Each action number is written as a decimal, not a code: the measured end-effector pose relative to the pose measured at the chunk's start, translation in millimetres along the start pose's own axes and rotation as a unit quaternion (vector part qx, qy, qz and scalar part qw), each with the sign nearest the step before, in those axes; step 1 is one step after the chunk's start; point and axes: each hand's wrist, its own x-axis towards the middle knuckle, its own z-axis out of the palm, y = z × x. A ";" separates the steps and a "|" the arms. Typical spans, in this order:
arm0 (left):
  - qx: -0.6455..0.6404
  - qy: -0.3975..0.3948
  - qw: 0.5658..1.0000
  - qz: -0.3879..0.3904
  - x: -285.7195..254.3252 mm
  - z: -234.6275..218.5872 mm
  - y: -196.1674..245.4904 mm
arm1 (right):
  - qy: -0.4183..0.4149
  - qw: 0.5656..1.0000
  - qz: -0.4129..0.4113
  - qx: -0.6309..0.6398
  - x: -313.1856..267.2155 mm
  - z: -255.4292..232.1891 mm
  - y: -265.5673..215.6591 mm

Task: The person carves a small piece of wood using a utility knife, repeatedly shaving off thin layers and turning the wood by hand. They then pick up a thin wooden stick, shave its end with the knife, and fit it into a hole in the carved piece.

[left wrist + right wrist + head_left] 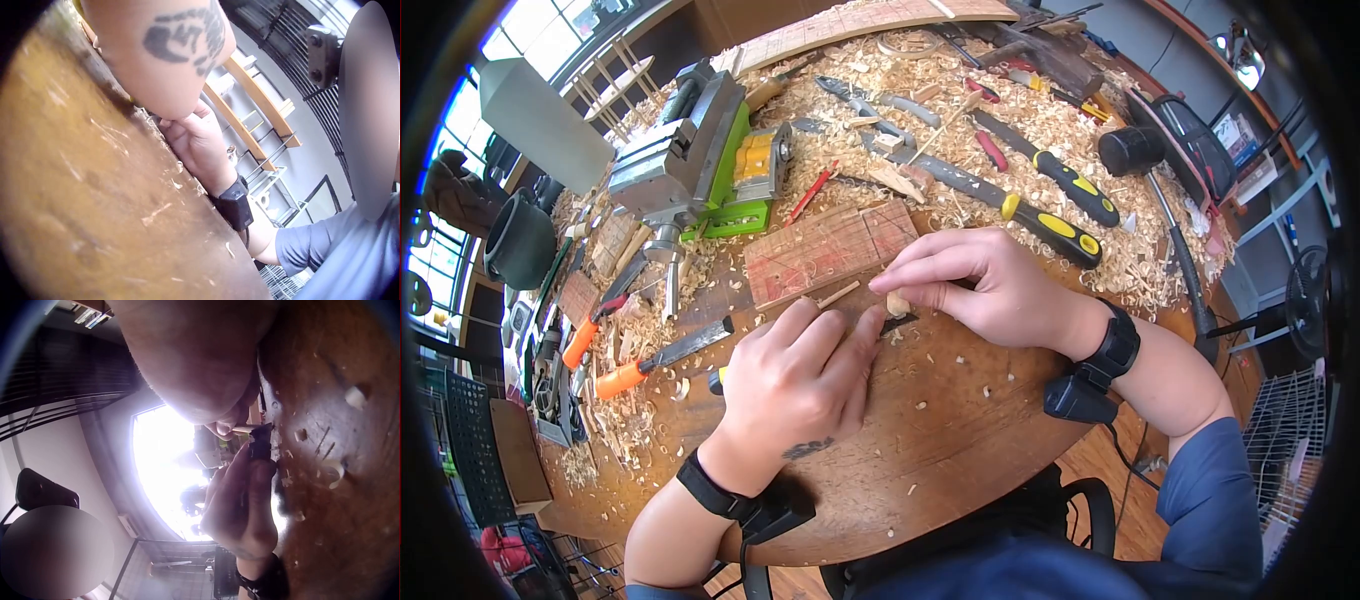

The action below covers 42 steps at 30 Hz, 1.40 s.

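Observation:
My left hand (pixel 800 375) is curled round a dark flat tool, mostly hidden by the palm. The tool's dark tip (pixel 897 323) shows beyond the thumb, low over the table. A black-and-yellow end (pixel 717 380) pokes out at the hand's other side. My right hand (pixel 990 285) pinches a small pale piece of wood (pixel 897 303) between thumb and fingers, right at the left thumb tip. A thin wooden stick (pixel 838 294) shows just above the left fingers. In the right wrist view the wood (pixel 240 430) meets the dark tool (pixel 261 440).
A red-marked board (pixel 830 250) lies just beyond the hands. At left stand a vise (pixel 685 150) and an orange-handled chisel (pixel 665 360). Several files with black-and-yellow handles (pixel 1055 232) lie among wood shavings (pixel 1140 265). A black mallet (pixel 1130 150) rests at right.

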 end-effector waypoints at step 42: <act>0.051 -0.011 0.999 -0.009 -10.7 -36.1 -7.4 | 0.171 0.976 -0.110 -0.077 2.9 -30.1 -26.0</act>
